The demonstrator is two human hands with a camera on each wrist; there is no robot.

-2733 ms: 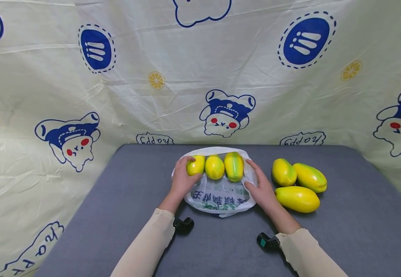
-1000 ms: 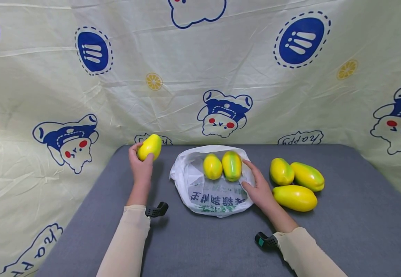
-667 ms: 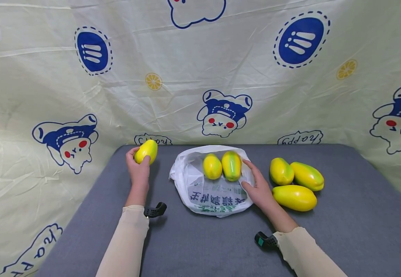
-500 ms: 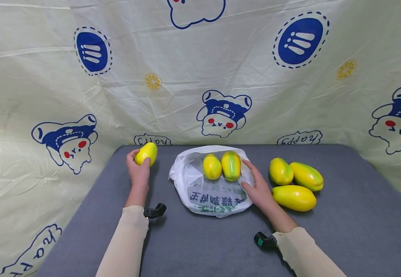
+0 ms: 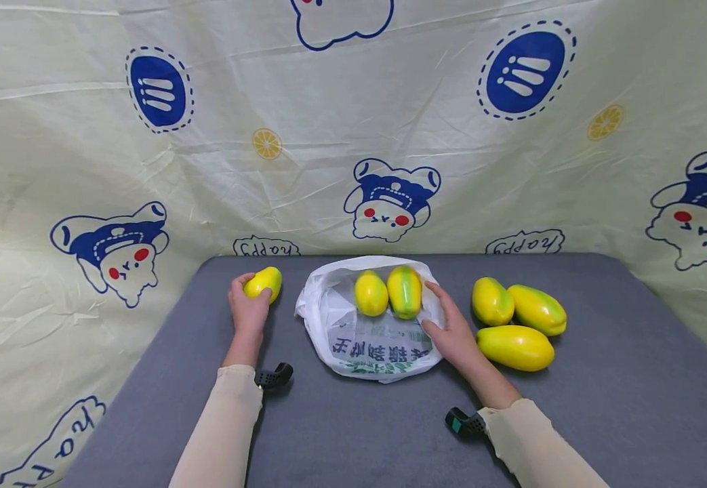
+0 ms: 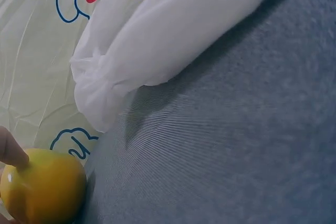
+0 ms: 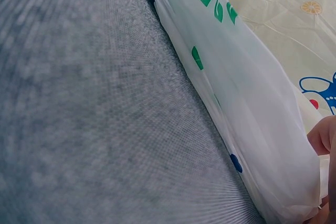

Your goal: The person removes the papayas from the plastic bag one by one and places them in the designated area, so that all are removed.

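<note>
In the head view, my left hand grips a yellow papaya, low over the table left of the bag. The left wrist view has this papaya at its lower left corner, a fingertip pressed on its skin. A white plastic bag lies with its mouth spread wide at the middle. Inside it, a yellow papaya sits beside a green-streaked papaya. My right hand holds the bag's right edge; in the right wrist view its fingers show at the end of the bag.
Right of the bag, three more papayas lie in a group: one upright-looking papaya, one slanted papaya and one papaya in front. A grey cloth covers the table. Behind its far edge hangs a printed curtain.
My left hand has taken one papaya out of the bag, carried it left through the air and lowered it toward the table. My right hand has stayed at the bag's edge.
</note>
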